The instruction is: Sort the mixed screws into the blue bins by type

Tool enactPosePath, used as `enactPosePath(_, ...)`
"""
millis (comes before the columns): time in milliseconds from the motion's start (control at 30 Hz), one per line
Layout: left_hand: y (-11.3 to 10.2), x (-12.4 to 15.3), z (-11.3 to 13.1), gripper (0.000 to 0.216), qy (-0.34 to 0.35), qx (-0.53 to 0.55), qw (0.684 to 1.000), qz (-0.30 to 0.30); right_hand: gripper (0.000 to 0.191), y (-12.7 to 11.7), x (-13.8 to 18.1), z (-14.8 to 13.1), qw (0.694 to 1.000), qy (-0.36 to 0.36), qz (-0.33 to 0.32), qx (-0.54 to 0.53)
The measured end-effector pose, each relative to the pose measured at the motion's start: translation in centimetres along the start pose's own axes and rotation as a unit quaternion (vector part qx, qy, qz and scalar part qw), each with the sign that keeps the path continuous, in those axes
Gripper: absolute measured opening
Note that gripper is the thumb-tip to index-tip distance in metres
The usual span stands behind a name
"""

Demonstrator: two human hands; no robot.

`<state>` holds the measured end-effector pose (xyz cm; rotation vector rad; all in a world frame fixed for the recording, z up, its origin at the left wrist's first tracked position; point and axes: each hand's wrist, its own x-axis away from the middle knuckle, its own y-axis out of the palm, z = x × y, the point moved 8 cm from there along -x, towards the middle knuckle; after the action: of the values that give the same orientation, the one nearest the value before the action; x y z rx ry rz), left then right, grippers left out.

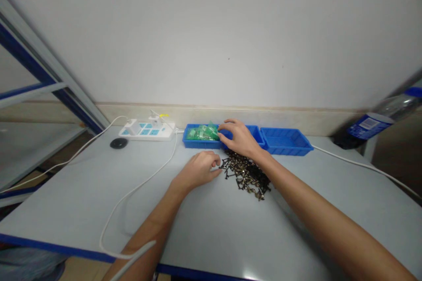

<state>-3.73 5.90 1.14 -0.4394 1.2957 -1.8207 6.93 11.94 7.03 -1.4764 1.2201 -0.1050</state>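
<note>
A pile of dark and brass-coloured screws lies on the table in front of the blue bins. My left hand rests at the pile's left edge, fingers curled, with a dark screw at the thumb and fingertips. Over the bins reaches my right hand; its thumb and index finger close at the right edge of a green plastic bag. Several such bags lie in the left blue bin. My right hand partly covers the middle blue bin, and its forearm hides some screws.
A third blue bin stands at the right. To the left are a white power strip and a black round disc. White cable loops across my left forearm. A bottle leans at the far right, near the wall.
</note>
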Motion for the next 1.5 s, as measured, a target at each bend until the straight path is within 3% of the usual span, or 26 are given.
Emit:
enactPosePath(100, -0.1, 0.1, -0.2, 0.002, -0.015, -0.004, 1.0, -0.002, 0.018, -2.4, 1.3, 0.0, 0.996, 0.015, 0.056, -0.066)
enactPosePath(233, 0.0, 0.1, -1.0, 0.004, -0.026, 0.004, 1.0, -0.009, 0.018, -4.5, 4.7, 1.1, 0.985, 0.095, 0.093, -0.113)
enactPosePath(500, -0.9, -1.4, -0.4, 0.004, -0.015, 0.08, 0.997, 0.015, 0.025, -4.2, 12.0, 5.0, 0.918, 0.259, 0.124, -0.274)
enactPosePath(733, -3.0, -3.5, 2.3, 0.008, -0.038, 0.225, 0.971, 0.078, 0.035, -2.3, 11.6, 4.0, 0.875, 0.261, 0.035, -0.407)
enactPosePath(900, -1.8, -4.5, 3.5, 0.016, -0.021, 0.326, 0.941, 0.092, 0.031, -1.8, 11.6, 3.4, 0.817, 0.284, 0.036, -0.5)
enactPosePath(1067, -0.8, -3.9, 3.3, 0.02, -0.031, 0.37, 0.922, 0.11, 0.025, -1.8, 11.8, 3.5, 0.799, 0.308, 0.036, -0.515)
enactPosePath(1167, -0.5, -3.7, 3.0, 0.021, -0.023, 0.336, 0.938, 0.079, 0.027, -1.6, 11.8, 4.0, 0.798, 0.32, 0.036, -0.509)
enactPosePath(1300, -0.9, -3.1, 1.9, 0.012, 0.004, 0.1, 0.993, 0.068, 0.033, -2.7, 11.8, 5.8, 0.805, 0.336, 0.135, -0.47)
enactPosePath(1367, -0.7, -2.7, 0.9, 0.011, 0.001, 0.037, 0.998, 0.047, 0.039, -3.6, 11.8, 6.6, 0.813, 0.325, 0.181, -0.448)
enactPosePath(1500, -0.2, -2.2, -0.7, 0.012, -0.034, 0.022, 0.999, 0.018, 0.039, -5.1, 12.0, 7.2, 0.849, 0.318, 0.189, -0.377)
